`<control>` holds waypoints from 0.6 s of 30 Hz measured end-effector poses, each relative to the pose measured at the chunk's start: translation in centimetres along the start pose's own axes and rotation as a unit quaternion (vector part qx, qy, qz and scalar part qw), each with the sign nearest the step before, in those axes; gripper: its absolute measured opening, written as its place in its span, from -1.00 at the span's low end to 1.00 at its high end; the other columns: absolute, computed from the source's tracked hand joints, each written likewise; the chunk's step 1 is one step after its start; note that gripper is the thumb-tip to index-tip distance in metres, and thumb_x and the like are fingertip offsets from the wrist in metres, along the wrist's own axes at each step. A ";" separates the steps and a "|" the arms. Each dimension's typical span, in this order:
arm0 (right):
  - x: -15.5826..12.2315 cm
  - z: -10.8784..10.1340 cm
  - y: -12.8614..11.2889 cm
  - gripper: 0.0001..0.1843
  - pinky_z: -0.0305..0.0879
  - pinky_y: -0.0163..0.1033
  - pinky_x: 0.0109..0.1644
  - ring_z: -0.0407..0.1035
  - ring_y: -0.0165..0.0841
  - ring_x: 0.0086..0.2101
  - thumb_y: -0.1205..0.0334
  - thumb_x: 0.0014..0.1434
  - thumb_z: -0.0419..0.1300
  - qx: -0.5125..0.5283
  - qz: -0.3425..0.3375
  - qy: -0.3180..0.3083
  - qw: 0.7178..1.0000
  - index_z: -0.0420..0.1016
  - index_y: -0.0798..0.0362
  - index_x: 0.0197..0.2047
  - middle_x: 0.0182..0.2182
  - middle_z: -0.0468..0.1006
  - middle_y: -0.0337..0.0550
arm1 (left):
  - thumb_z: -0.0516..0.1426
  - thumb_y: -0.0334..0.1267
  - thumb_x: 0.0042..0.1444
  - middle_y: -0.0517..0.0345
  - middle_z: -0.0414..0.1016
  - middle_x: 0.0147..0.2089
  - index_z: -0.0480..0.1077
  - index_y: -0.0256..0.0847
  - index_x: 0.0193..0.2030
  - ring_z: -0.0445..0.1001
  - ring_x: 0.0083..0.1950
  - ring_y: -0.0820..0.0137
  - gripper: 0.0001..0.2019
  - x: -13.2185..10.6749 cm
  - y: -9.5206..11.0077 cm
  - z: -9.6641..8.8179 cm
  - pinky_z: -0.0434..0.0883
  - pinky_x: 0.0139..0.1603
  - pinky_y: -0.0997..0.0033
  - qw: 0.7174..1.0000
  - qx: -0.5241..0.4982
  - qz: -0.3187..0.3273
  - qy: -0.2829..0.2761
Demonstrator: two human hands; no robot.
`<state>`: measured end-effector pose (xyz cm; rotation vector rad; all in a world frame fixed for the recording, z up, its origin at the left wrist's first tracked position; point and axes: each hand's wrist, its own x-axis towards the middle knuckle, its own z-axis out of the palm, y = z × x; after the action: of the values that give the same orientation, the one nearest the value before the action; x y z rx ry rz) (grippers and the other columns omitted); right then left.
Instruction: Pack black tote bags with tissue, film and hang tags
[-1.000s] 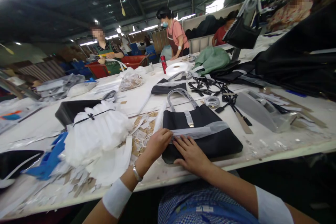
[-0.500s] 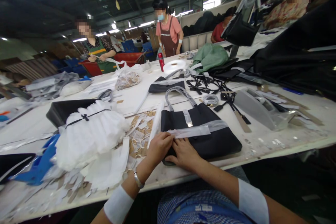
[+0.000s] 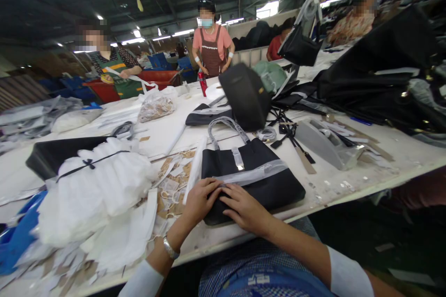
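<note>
A black handbag point(image 3: 265, 185) with grey handles lies flat on the white table point(image 3: 348, 181) in front of me. A clear tape strip point(image 3: 254, 174) runs across its front. My left hand point(image 3: 199, 199) curls its fingers over the strip's left end at the bag's edge. My right hand point(image 3: 244, 206) lies flat on the bag's lower left corner, fingers stretched out and pressing down. Both wrists wear white cuffs.
A heap of white paper wrapping point(image 3: 94, 185) and paper scraps point(image 3: 170, 181) lie left of the bag. A tape dispenser point(image 3: 324, 144), black straps and another black bag point(image 3: 245, 95) sit behind it. Black bags pile at the right point(image 3: 379, 83). Several people work at the far side.
My view has swung to the right, so everything sits further left in the frame. A black bag has appeared upright behind the handbag. My hands stay on the tape strip and bag corner.
</note>
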<state>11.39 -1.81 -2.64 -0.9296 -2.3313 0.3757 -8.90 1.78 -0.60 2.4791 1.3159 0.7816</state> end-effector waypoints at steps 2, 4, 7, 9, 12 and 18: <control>-1.8 -1.1 0.5 -0.65 0.24 -0.01 0.26 0.29 -0.18 0.14 0.31 0.31 0.10 -0.008 0.016 0.054 0.998 0.43 0.04 0.15 0.09 0.47 -0.01 | 0.06 -0.21 0.29 0.05 0.54 -0.01 0.48 -0.06 0.06 0.49 0.00 0.25 -0.73 -0.1 0.1 0.8 0.47 0.02 0.18 0.999 0.036 0.014 0.011; -3.5 -2.5 1.4 -0.64 0.34 -0.06 0.17 0.38 -0.22 0.03 0.34 0.34 0.04 -0.041 0.050 0.104 0.992 0.42 -0.01 0.15 0.00 0.53 -0.05 | 0.05 -0.23 0.30 0.05 0.53 -0.01 0.47 -0.05 0.07 0.49 -0.03 0.25 -0.73 0.1 0.4 1.5 0.47 -0.01 0.17 0.998 0.064 0.025 0.014; -5.1 -4.8 3.3 -0.63 0.36 0.01 0.11 0.39 -0.16 -0.02 0.33 0.34 0.04 -0.142 0.096 0.131 0.977 0.42 -0.02 0.17 -0.01 0.52 -0.02 | 0.01 -0.25 0.32 0.06 0.53 -0.04 0.47 -0.06 0.05 0.47 -0.07 0.28 -0.73 0.4 0.8 2.2 0.46 -0.06 0.21 0.995 0.091 0.028 0.014; -5.4 -6.1 4.6 -0.62 0.36 0.05 0.09 0.38 -0.12 -0.02 0.32 0.33 0.06 -0.200 0.107 0.112 0.967 0.43 0.00 0.17 0.02 0.49 0.01 | 0.00 -0.25 0.33 0.07 0.53 -0.05 0.47 -0.07 0.04 0.47 -0.07 0.29 -0.73 0.6 1.1 2.4 0.46 -0.06 0.22 0.995 0.100 0.021 0.016; -5.1 -7.4 6.2 -0.64 0.39 0.00 0.05 0.40 -0.14 -0.05 0.36 0.32 0.03 -0.239 0.083 0.071 0.965 0.48 0.04 0.13 0.01 0.50 0.02 | 0.00 -0.24 0.33 0.06 0.53 -0.05 0.45 -0.08 0.05 0.47 -0.05 0.28 -0.73 0.7 1.3 2.5 0.47 -0.04 0.22 0.994 0.108 0.015 0.020; -4.6 -8.5 8.3 -0.63 0.43 -0.07 0.00 0.45 -0.19 -0.10 0.44 0.31 -0.01 -0.245 -0.007 0.060 0.968 0.57 0.06 -0.01 -0.08 0.58 -0.01 | -0.02 -0.26 0.34 0.03 0.53 -0.02 0.40 -0.13 0.10 0.50 -0.05 0.28 -0.72 1.6 2.7 3.5 0.49 -0.08 0.28 0.987 0.143 0.067 0.014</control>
<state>23.73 1.24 -1.73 -1.1229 -2.3571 -0.2756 -4.33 1.71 -1.81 2.8147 1.3680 0.7019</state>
